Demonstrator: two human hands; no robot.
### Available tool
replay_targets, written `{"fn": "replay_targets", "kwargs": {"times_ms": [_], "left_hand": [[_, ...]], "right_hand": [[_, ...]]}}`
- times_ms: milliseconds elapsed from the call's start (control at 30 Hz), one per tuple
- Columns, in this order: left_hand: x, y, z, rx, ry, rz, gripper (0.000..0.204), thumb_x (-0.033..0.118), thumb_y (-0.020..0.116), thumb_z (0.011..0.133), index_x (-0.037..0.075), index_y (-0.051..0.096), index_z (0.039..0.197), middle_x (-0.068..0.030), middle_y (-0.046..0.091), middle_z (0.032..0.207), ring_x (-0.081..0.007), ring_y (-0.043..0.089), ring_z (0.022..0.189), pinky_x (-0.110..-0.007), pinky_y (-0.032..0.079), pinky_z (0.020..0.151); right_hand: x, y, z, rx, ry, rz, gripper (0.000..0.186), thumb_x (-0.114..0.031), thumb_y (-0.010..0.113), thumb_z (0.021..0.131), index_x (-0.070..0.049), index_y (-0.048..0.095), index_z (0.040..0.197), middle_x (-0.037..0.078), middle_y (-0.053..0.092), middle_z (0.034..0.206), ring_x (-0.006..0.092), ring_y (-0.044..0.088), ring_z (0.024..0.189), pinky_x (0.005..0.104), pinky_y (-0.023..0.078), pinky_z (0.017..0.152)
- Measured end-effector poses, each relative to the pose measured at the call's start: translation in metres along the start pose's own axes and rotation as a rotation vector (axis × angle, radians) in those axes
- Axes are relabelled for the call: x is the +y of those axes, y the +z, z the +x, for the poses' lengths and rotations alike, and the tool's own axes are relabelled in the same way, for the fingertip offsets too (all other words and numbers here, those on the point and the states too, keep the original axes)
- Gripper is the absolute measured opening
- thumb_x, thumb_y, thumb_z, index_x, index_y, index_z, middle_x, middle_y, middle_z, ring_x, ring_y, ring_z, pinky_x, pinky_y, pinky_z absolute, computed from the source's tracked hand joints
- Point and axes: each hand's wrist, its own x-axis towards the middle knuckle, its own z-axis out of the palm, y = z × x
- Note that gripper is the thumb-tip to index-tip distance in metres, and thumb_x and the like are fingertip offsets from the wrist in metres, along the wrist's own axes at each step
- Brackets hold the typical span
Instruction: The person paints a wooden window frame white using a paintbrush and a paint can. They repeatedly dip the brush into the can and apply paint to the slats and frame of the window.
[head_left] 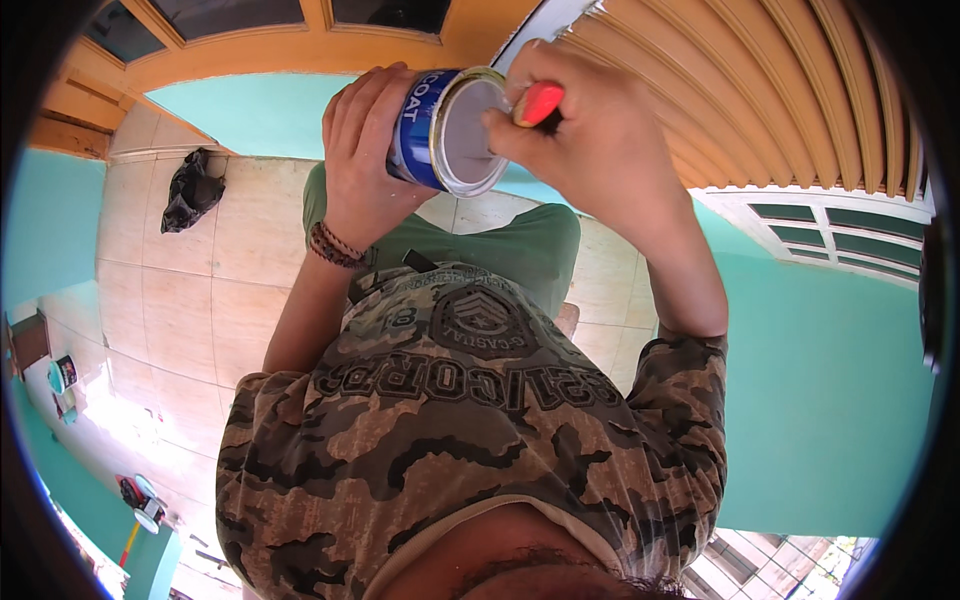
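My left hand (362, 140) is wrapped round a blue paint can (418, 130), held tilted on its side with its mouth to the right. Whitish-grey paint coats the inside of the can and smears its rim. Close by that mouth, my right hand (605, 135) is closed round a paintbrush with a red-ended handle (541, 103). The fingers hide the bristles, so I cannot tell whether they touch the can or the white strip of frame (545, 25) just beyond.
Ribbed orange-brown slats (740, 90) rise at the upper right, above a white window grille (840, 230). Orange window frames (240, 45) stand ahead at the left. A black plastic bag (193, 190) lies on the tiled floor (170, 290). Turquoise walls (820, 380) flank me.
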Motion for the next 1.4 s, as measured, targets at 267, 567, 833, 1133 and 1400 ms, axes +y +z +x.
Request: {"fn": "replay_targets", "kwargs": {"times_ms": [267,567,833,1133,1400], "left_hand": [[0.005,0.000,-0.001,0.027,-0.014,-0.028,0.095,0.025,0.093,0.056,0.006,0.050,0.138,-0.0149,0.057,0.137,-0.0343,0.054,0.127,-0.048,0.038,0.108],[0.003,-0.001,-0.004,0.020,-0.030,-0.016,0.097,0.026,0.093,0.055,0.006,0.049,0.139,-0.0147,0.057,0.137,-0.0337,0.054,0.127,-0.048,0.038,0.107],[0.002,-0.002,-0.002,-0.010,-0.033,0.004,0.096,0.027,0.093,0.056,0.006,0.049,0.139,-0.0149,0.057,0.137,-0.0350,0.053,0.127,-0.049,0.038,0.107],[-0.001,0.000,-0.004,-0.053,-0.009,0.045,0.104,0.033,0.094,0.054,0.006,0.047,0.143,-0.0150,0.055,0.140,-0.0349,0.051,0.129,-0.047,0.037,0.109],[-0.003,0.000,-0.004,-0.053,-0.038,0.019,0.103,0.025,0.094,0.052,0.007,0.047,0.142,-0.0139,0.056,0.138,-0.0345,0.052,0.128,-0.049,0.037,0.109]], "right_hand": [[-0.002,0.008,0.003,-0.062,-0.048,0.049,0.020,-0.012,0.079,0.077,-0.007,0.061,0.084,0.006,0.060,0.068,0.0207,0.060,0.061,0.0322,0.048,0.057],[0.005,0.006,0.005,-0.052,-0.104,0.024,0.021,-0.011,0.079,0.079,-0.005,0.061,0.088,0.009,0.063,0.073,0.0270,0.061,0.064,0.0359,0.049,0.060],[0.008,-0.011,0.007,-0.300,-0.317,-0.039,0.010,-0.001,0.067,0.075,-0.004,0.064,0.084,0.014,0.066,0.078,0.0365,0.065,0.080,0.0446,0.051,0.067],[0.021,-0.026,0.009,-0.291,-0.035,0.310,0.008,-0.003,0.069,0.066,-0.004,0.063,0.071,0.009,0.062,0.063,0.0240,0.059,0.058,0.0321,0.048,0.059],[0.042,-0.037,-0.015,-0.080,0.095,0.601,0.017,0.009,0.069,0.073,-0.001,0.058,0.079,0.009,0.067,0.079,0.0154,0.065,0.074,0.0285,0.051,0.064]]}}
